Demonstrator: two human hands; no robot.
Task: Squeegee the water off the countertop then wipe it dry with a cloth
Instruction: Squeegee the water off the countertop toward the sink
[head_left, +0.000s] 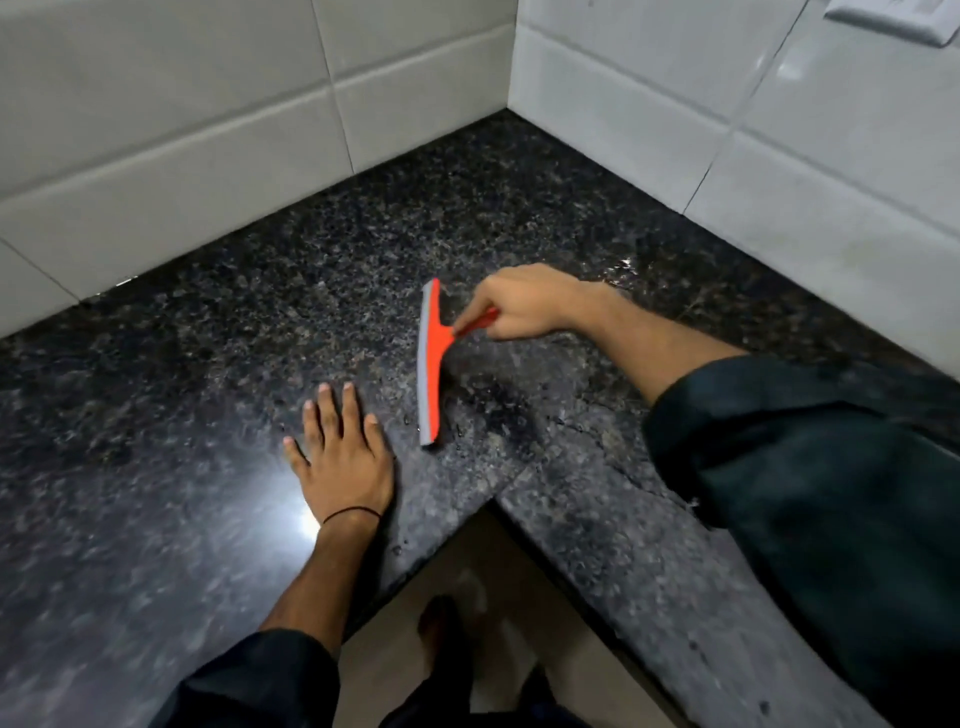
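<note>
the right hand is curling its grip round the handle of the orange plastic squeegee with a grey rubber blade, blade edge touching the black speckled granite counter. the left hand is lying flat, fingers straight, just left of the blade.

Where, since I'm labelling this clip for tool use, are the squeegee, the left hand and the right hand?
squeegee (434, 364): head view, middle of its orange blade bar.
right hand (522, 306): head view, back of the hand gripping the squeegee's handle.
left hand (345, 457): head view, back of the flat hand.
</note>
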